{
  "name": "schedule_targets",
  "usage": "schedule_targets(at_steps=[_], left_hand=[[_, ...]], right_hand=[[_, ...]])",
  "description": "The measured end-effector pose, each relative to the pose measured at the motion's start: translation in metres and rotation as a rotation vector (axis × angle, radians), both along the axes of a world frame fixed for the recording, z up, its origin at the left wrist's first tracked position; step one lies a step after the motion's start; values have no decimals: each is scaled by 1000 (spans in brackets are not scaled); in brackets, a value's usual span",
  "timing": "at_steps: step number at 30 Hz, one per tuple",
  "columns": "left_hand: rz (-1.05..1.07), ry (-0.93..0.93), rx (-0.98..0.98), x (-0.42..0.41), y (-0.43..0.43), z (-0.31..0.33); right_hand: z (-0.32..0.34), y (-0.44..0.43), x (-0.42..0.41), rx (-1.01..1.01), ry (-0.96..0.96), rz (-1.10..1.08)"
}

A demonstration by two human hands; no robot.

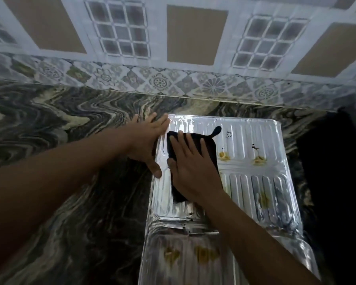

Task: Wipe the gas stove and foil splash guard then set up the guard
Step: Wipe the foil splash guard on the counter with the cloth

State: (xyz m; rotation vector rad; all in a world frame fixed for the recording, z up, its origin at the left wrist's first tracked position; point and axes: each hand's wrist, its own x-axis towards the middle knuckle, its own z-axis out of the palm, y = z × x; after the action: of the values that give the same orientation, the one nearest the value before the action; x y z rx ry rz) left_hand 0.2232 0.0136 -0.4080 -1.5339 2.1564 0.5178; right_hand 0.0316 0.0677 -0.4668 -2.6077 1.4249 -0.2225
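The silver foil splash guard lies flat on the marbled countertop, its ribbed panels printed with small yellow and black pictures. A black cloth rests on its far left panel. My right hand lies flat on the cloth, fingers spread, pressing it down on the foil. My left hand is open and flat along the guard's left edge, thumb on the foil, fingers on the counter. The gas stove is not recognisable in view.
The dark swirled marble countertop stretches to the left and front. A tiled wall with a patterned border rises behind the guard. A dark, unlit area lies right of the guard.
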Motion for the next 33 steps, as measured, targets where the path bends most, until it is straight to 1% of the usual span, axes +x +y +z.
schedule_targets(at_steps=[3,6,9,13,17,22,26,33], left_hand=[[-20,-14,12,0,-1,-2],[-10,-18,18,0,-2,-3],[5,-26,19,-3,-1,0],[15,-43,43,-8,-1,5],[34,-46,83,-8,-2,5],[24,-59,88,-10,-2,7],[7,-77,77,-13,-1,8],[-7,-97,72,-14,-1,10]], right_hand=[[-1,-13,-2,-5,45,23],[2,-31,-9,14,51,-8],[7,-48,-23,22,67,-81],[13,-59,-54,94,-33,-194],[16,-65,-91,100,-6,-280],[14,-53,-119,92,182,-488],[15,-37,-126,162,176,-587],[15,5,-125,158,166,-594]])
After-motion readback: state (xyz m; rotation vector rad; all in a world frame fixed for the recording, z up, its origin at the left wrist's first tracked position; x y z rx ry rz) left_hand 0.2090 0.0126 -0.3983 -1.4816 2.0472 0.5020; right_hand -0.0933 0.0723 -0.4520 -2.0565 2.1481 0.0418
